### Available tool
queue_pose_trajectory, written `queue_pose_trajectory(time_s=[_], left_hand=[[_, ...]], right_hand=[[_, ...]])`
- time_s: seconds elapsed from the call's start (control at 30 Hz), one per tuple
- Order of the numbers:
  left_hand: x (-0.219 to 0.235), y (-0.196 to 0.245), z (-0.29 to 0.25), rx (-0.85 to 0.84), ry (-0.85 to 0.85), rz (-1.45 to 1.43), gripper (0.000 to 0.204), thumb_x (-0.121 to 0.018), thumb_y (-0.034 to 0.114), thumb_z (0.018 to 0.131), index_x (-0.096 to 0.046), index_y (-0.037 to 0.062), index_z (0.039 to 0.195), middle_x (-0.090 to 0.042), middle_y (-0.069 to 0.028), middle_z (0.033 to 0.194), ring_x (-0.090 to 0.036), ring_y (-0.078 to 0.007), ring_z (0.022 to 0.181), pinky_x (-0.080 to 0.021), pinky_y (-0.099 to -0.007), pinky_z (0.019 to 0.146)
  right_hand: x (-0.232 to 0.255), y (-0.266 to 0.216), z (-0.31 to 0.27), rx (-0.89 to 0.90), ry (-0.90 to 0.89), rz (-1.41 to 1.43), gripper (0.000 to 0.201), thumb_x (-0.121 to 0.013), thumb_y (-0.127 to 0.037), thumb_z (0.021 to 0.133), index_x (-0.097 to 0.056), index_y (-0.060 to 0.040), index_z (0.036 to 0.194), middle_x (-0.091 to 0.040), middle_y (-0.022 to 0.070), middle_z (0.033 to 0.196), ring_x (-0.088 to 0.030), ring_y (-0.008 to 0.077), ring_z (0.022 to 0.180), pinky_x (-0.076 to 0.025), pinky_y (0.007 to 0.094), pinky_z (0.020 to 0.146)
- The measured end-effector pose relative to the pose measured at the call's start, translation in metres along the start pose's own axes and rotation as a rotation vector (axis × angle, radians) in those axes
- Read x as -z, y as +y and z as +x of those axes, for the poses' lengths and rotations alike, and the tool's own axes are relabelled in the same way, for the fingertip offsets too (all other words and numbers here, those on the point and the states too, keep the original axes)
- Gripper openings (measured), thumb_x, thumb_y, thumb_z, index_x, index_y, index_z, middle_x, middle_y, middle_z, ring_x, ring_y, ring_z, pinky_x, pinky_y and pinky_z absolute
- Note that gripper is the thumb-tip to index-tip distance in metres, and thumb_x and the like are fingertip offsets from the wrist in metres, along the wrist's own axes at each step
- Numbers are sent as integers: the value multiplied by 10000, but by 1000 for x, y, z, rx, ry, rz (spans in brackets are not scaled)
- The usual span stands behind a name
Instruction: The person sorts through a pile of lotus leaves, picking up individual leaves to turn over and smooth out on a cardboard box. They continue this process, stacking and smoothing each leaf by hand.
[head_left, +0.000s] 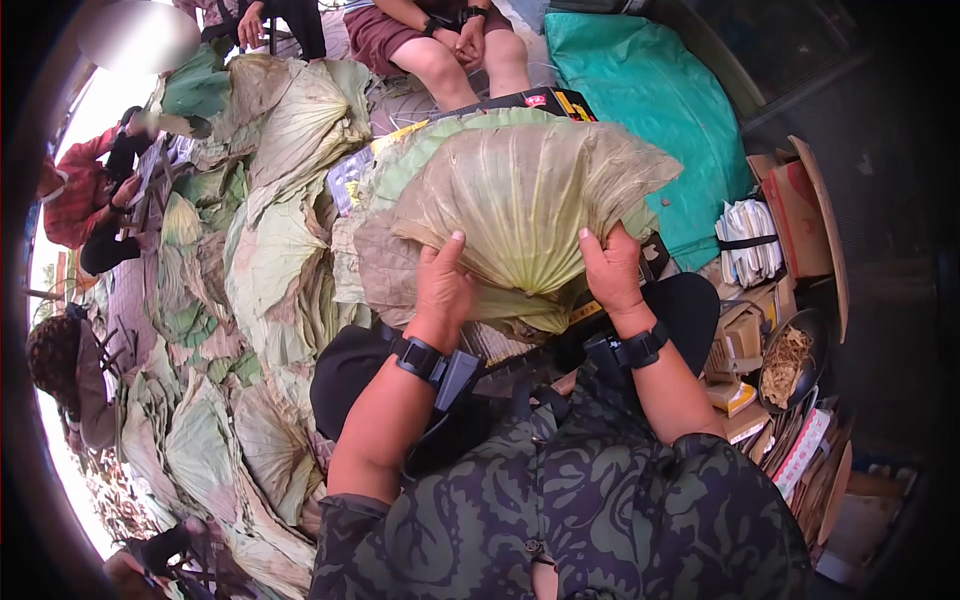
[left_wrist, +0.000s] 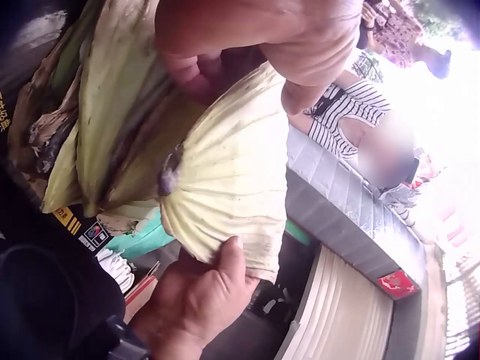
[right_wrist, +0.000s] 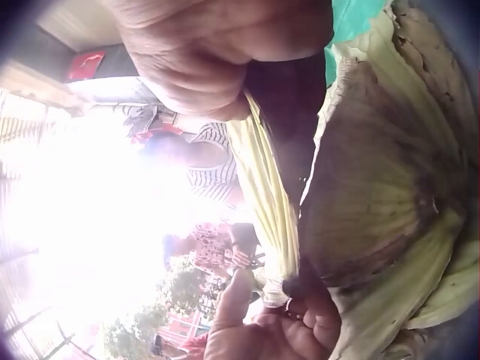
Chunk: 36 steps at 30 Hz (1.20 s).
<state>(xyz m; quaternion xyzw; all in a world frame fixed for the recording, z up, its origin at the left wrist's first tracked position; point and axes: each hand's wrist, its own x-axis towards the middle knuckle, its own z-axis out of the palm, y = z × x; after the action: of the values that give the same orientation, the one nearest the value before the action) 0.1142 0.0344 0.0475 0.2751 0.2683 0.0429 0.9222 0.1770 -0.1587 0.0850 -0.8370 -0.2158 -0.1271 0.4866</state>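
A dried lotus leaf (head_left: 525,205), half-folded into a fan with pale veins spreading from its stem end, is spread between both hands above my lap. My left hand (head_left: 445,292) grips its left edge, thumb on the upper face and fingers hidden beneath. At the right edge my right hand (head_left: 612,275) pinches it the same way. In the left wrist view the leaf (left_wrist: 229,176) shows its ribs and dark stem knot, with the right hand's thumb pressed on its lower corner. Under it lie more leaves (head_left: 385,265), stacked on a dark printed box (head_left: 575,105).
Heaps of dried leaves (head_left: 285,250) cover the ground on the left. A green tarp (head_left: 650,110) lies at the back right. Cardboard boxes (head_left: 800,225), a bundle of papers (head_left: 748,240) and a dark pan (head_left: 795,360) stand on the right. Other people sit opposite and along the left.
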Motion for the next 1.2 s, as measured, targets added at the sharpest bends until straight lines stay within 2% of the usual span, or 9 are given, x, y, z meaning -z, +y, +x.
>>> queue_pose_trajectory(time_s=[0.13,0.2,0.4,0.47,0.53,0.67,0.77,1.07,1.2], left_hand=[[19,1,15,-170,-6,40,260,-558,104,847,-479,71,1092,-582,-54,1010,-588,-188,882,-496,-349,676],[31,-8,24,104,162,185,234,-569,84,836,-484,54,1052,-595,-73,933,-608,-192,784,-498,-335,606],[22,-7,21,144,247,385,196,-561,44,827,-448,36,986,-582,-91,865,-605,-196,694,-480,-300,530],[20,-8,21,135,269,389,228,-557,49,831,-424,35,1015,-573,-101,918,-605,-215,742,-488,-324,565],[25,-9,20,121,256,365,258,-555,55,832,-402,36,1039,-561,-117,963,-600,-242,784,-495,-368,637],[34,-7,24,103,206,279,209,-568,134,831,-454,51,984,-558,-76,858,-581,-215,688,-467,-325,529],[39,-2,26,83,296,296,370,-576,189,835,-426,34,1135,-497,-123,1144,-503,-307,1038,-429,-448,829],[74,-2,60,100,158,442,360,-511,192,872,-474,-73,1113,-524,-160,1075,-526,-260,931,-475,-354,739],[98,7,71,-206,-222,1191,386,-497,187,875,-453,-90,1141,-516,-167,1100,-524,-258,958,-467,-345,765]], right_hand=[[-4,20,3,-154,-35,46,329,-532,-33,802,-481,29,1121,-587,118,1045,-554,173,921,-418,298,828],[-11,56,-4,-467,51,184,346,-563,-35,748,-494,23,1082,-588,173,1018,-579,267,903,-431,347,825],[-11,42,-17,-691,74,-150,625,-599,-70,740,-310,15,1287,-478,194,1189,-493,297,1059,-391,357,902],[-13,37,-20,-139,123,-595,628,-597,-116,737,-321,-5,1291,-362,223,1289,-379,355,1166,-316,407,973],[-18,18,-19,9,3,-581,615,-619,-212,726,-380,-65,1273,-345,187,1317,-333,373,1196,-273,451,981],[-40,15,-40,-195,-609,-533,605,-464,-425,826,-353,-97,1321,-264,187,1392,-193,382,1298,-120,491,1058],[-39,8,-38,-265,-605,-465,609,-474,-399,817,-347,-82,1321,-244,188,1399,-184,373,1302,-127,483,1058],[-22,-25,-66,57,-669,-463,570,-669,-305,644,-518,-85,1148,-302,205,1346,-227,428,1251,-223,522,991],[-40,-9,-71,112,-573,-546,545,-685,-277,625,-536,-94,1116,-310,206,1346,-230,445,1250,-230,538,983]])
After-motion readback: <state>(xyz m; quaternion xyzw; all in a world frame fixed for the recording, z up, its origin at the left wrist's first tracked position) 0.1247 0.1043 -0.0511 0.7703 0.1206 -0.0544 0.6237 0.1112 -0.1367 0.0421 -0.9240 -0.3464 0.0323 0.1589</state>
